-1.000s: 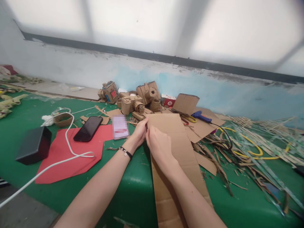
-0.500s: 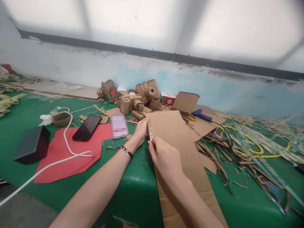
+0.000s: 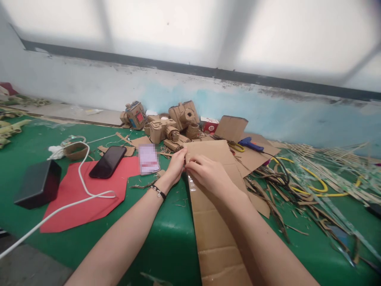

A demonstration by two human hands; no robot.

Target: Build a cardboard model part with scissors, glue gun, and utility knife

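Note:
A long cardboard sheet (image 3: 214,230) with shiny clear tape along its left edge runs from the middle of the table toward me. My left hand (image 3: 176,166), with a dark beaded bracelet at the wrist, is closed on the sheet's far left edge. Just nearer to me, my right hand (image 3: 206,172) lies over the same edge with thumb and fingers pinched together at the taped strip. Whatever sits between those fingertips is too small to make out; it may be tape or the cardboard edge.
Cardboard camera models (image 3: 162,130) stand at the back by the wall. A blue glue gun (image 3: 251,144) and cardboard scraps (image 3: 275,210) lie to the right. On the left are a black phone (image 3: 107,162), red paper (image 3: 89,210), a dark box (image 3: 38,183) and a white cable (image 3: 59,209).
My right hand has moved up along the sheet's left edge, closer to my left hand, and its wrist has turned. My left hand keeps its hold on the sheet.

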